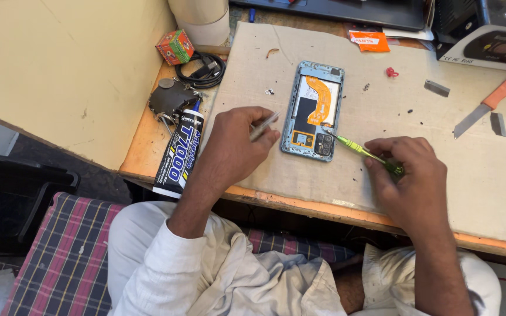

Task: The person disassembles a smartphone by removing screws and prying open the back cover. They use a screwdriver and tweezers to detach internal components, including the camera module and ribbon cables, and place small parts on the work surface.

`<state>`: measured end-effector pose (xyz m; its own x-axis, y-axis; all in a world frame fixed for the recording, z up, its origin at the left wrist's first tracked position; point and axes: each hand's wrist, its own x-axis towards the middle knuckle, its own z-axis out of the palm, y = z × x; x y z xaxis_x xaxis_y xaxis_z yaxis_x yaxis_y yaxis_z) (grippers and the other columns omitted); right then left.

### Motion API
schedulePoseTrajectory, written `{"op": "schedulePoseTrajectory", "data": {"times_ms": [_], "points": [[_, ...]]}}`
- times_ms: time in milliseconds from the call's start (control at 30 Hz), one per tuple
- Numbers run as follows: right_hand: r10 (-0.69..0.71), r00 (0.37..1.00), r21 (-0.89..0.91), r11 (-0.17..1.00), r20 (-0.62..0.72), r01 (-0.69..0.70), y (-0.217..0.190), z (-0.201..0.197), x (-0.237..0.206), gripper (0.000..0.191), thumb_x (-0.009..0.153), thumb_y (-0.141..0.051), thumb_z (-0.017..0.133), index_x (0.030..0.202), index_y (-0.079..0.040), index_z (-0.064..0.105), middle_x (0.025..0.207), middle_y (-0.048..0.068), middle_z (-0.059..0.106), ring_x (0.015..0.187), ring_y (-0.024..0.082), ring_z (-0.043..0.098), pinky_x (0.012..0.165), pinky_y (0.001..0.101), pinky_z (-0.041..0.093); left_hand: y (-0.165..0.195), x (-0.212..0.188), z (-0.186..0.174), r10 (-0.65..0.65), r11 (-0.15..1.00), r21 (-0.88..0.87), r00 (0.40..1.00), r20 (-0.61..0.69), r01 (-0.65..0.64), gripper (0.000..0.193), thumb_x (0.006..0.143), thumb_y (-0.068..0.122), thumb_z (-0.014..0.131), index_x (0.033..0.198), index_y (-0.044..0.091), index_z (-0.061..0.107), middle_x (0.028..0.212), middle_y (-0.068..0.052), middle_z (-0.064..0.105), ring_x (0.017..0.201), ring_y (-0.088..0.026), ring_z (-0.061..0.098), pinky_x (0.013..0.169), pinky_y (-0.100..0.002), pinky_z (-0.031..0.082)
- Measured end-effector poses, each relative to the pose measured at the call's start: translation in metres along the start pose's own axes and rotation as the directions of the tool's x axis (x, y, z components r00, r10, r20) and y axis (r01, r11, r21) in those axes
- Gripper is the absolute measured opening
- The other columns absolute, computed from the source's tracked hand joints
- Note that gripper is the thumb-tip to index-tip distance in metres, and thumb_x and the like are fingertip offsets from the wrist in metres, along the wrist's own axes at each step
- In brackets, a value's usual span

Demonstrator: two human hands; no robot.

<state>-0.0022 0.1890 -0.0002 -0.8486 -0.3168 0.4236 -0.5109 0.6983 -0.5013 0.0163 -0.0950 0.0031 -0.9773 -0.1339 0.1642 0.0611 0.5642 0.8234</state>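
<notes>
- Right now the desk [147,140] is the biggest thing, with an orange edge and a pale cloth mat [475,175] spread over most of it.
- Next comes the phone [313,110], lying flat on the mat in the middle, between the two hands. Its back cover is already off, so the battery, an orange flat cable and the camera block show. That part of the job looks done. The insides are all still in the frame, so I think taking parts out is still to do.
- Then the left hand [232,146] rests just left of the phone. Its grip is closed on thin metal tweezers [263,126], whose tip is near the phone's edge but not touching it, as far as I can tell.
- After that, the right hand [408,175] sits to the right of the phone. Its grip is closed around a green screwdriver [361,150]. The tip is down at the bottom corner of the phone, by the camera block, so a screw there looks like the step in hand.
- A black glue tube [180,155] lies near the left edge of the desk, unused for now.
- A knife with an orange handle [487,105] lies well off to the right.
- Last, tiny specks lie on the mat near the phone; they may be loose screws, but they are too small to be sure.
</notes>
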Motion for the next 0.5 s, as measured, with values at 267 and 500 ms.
{"op": "schedulePoseTrajectory", "data": {"times_ms": [267,500], "points": [[-0.076,0.997,-0.104,0.992,0.009,0.076,-0.012,0.005,0.008,0.023,0.083,-0.006,0.082,0.105,-0.003,0.076,0.102,0.012,0.073,0.098,0.030,0.066,0.085,0.0396,0.054,-0.003,0.027,0.007,0.203,0.954,0.253,0.968,-0.145,-0.162,0.025,0.088,0.008,0.073,0.111,-0.001,0.073,0.105,-0.018,0.069,0.099,-0.036,0.067,0.088,-0.045,0.054],[-0.016,1.000,-0.002,1.000,-0.023,0.016,-0.022,0.007,0.012,0.020,0.086,-0.001,0.077,0.105,-0.001,0.074,0.103,0.012,0.071,0.092,0.027,0.070,0.080,0.0361,0.056,0.022,0.014,0.032,0.546,0.813,0.256,0.838,-0.025,-0.522,0.031,0.077,0.013,0.080,0.106,0.003,0.074,0.104,-0.011,0.068,0.102,-0.030,0.062,0.085,-0.047,0.049]]}}
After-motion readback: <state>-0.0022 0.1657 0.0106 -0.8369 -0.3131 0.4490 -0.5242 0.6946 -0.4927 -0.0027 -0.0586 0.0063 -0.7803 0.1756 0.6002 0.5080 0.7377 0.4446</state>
